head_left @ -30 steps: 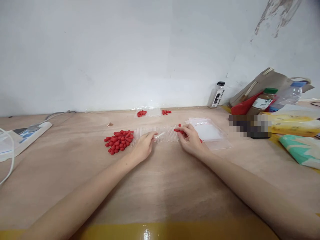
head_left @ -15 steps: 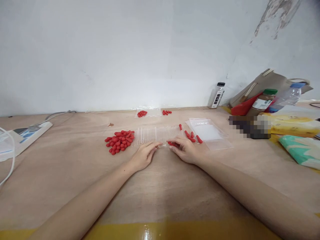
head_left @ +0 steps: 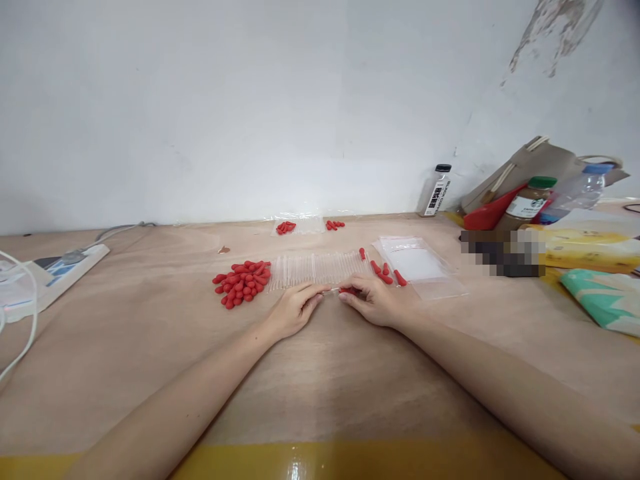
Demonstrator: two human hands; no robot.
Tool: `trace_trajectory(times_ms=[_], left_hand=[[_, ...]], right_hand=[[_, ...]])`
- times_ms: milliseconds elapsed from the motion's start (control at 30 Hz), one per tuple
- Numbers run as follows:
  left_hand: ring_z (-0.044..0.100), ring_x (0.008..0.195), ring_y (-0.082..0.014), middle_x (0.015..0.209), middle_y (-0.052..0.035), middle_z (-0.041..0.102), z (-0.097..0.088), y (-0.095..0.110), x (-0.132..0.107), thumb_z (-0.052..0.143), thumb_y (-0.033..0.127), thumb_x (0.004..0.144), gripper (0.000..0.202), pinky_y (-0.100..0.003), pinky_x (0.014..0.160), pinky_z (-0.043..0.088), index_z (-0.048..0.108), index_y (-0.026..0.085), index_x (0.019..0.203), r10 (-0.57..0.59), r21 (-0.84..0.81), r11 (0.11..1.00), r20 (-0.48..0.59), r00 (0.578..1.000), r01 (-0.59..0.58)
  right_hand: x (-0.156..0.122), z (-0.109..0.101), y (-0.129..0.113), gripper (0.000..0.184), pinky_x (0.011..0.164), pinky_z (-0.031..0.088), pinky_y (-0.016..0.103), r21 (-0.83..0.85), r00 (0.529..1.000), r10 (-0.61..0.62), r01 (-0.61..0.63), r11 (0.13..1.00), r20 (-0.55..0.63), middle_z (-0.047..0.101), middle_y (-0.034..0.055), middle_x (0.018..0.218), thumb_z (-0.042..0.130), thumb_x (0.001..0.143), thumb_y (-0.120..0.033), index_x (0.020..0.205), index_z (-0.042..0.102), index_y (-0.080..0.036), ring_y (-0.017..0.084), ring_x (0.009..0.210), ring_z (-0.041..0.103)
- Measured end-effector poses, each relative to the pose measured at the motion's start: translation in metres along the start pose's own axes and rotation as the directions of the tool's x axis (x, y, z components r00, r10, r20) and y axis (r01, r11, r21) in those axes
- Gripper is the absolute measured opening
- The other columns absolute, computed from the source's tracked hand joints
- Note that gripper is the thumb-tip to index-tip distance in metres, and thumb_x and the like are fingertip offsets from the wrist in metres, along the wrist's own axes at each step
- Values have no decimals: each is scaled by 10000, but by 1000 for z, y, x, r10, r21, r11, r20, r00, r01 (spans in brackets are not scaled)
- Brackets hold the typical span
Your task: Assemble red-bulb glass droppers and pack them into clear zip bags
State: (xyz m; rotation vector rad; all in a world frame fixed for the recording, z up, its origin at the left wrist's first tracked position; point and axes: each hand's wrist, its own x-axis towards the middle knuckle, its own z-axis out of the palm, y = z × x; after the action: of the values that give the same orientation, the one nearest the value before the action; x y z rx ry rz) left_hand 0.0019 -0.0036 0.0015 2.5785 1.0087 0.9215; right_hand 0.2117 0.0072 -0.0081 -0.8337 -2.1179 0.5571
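My left hand and my right hand meet at the table's middle, fingertips pinched together. Between them runs a thin clear tube; my left fingers hold one end and my right fingers hold a red cap at the other. Just behind lies a row of several clear tubes. A pile of red caps sits left of the row. A few loose red caps lie right of it, beside a clear zip bag.
Two small bags with red caps lie near the wall. A power strip with white cable is at far left. At right stand a bottle, a jar, a brown bag, yellow packets and green cloth.
Both hands drew back from the tube row toward me. My left took a clear tube, my right a red cap, and they came together. Several red caps now lie uncovered by the zip bag.
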Motion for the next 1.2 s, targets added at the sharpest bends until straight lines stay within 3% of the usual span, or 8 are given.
trace_trajectory(times_ms=[367, 633, 1200], left_hand=[[592, 849, -138, 973, -60, 626, 0, -3, -2, 387, 177, 886, 287, -266, 760, 470, 564, 185, 1112, 13, 4, 1000, 11, 1000, -13], [596, 930, -144, 1035, -63, 626, 4, -9, -3, 421, 141, 869, 293, -277, 799, 489, 571, 197, 1114, 147, -5, 989, -52, 988, -147], [602, 893, -141, 989, -81, 635, 6, -7, -5, 430, 91, 846, 323, -267, 756, 505, 568, 172, 1127, 248, 74, 967, -68, 966, -243]], right_hand=[[-1, 0, 3, 191, 671, 458, 271, 48, 1000, -2, 1, 999, 17, 619, 40, 823, 476, 827, -286, 919, 617, -194, 133, 735, 565], [-2, 1, 5, 159, 678, 463, 257, 54, 1000, -10, 10, 999, 0, 652, 40, 826, 488, 825, -256, 890, 613, -183, 130, 743, 584], [-3, 0, -1, 150, 665, 454, 259, -57, 995, -96, 98, 994, 30, 668, 37, 830, 526, 801, -217, 909, 627, -194, 132, 730, 596]])
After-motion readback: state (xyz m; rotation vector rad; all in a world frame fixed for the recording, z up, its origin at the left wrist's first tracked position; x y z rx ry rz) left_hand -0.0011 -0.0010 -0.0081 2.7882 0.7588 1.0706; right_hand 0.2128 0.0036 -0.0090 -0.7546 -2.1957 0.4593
